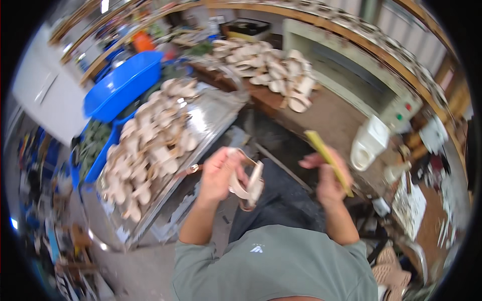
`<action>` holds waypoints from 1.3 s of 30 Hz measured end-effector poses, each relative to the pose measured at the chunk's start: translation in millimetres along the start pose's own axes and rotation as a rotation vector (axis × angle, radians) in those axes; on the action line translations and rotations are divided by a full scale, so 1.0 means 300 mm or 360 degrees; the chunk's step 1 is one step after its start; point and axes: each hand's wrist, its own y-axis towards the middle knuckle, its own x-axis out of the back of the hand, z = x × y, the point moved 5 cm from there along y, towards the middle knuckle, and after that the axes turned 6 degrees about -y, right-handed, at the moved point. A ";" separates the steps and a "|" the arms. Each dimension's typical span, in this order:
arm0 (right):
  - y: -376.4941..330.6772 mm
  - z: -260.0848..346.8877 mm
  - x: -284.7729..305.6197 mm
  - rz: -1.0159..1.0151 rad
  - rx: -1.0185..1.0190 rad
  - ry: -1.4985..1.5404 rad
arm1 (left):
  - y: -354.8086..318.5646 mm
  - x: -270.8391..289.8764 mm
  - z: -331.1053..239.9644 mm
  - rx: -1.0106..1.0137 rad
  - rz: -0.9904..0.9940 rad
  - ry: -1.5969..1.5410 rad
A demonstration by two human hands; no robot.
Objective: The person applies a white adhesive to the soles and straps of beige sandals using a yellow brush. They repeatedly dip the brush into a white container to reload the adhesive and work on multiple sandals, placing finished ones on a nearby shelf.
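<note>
My left hand [217,175] is closed around a beige sandal [255,184] with loose straps, held over my lap. A thin brown strap with a small buckle [194,168] sticks out to the left of that hand. To the right, my right hand [332,183] grips a long, flat yellow stick [325,154], tilted, with its upper end pointing away from me. A gap separates the stick from the sandal. Blur hides the stick's finer detail and its exact kind.
On my left, a metal cart [208,118] bears a heap of beige sandals [150,143], beside a blue basin [120,88]. More sandals [271,65] lie on the bench ahead. A pale green box-shaped machine [346,75] and a white shoe-shaped block [369,143] stand at right.
</note>
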 end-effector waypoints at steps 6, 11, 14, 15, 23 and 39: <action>0.045 0.013 0.000 0.0208 0.0396 -0.0741 | 0.102 -0.326 0.423 0.0602 0.0330 -0.0826; 0.041 -0.079 0.225 -0.0609 -0.0489 -0.0311 | 0.109 -0.462 0.475 0.0509 0.0924 -0.0851; 0.034 -0.165 0.306 -0.0794 -0.0697 -0.0113 | 0.068 -0.504 0.543 0.0910 0.1272 -0.0691; 0.017 -0.193 0.324 -0.0838 -0.0739 -0.0129 | 0.049 -0.523 0.578 0.1076 0.1263 -0.0742; -0.051 -0.296 0.409 -0.0764 -0.0713 -0.0653 | 0.038 -0.543 0.717 0.1409 0.0520 -0.0887; -0.171 -0.374 0.931 -0.0704 -0.1099 -0.1013 | 0.345 -0.552 0.830 0.1194 0.0055 -0.0674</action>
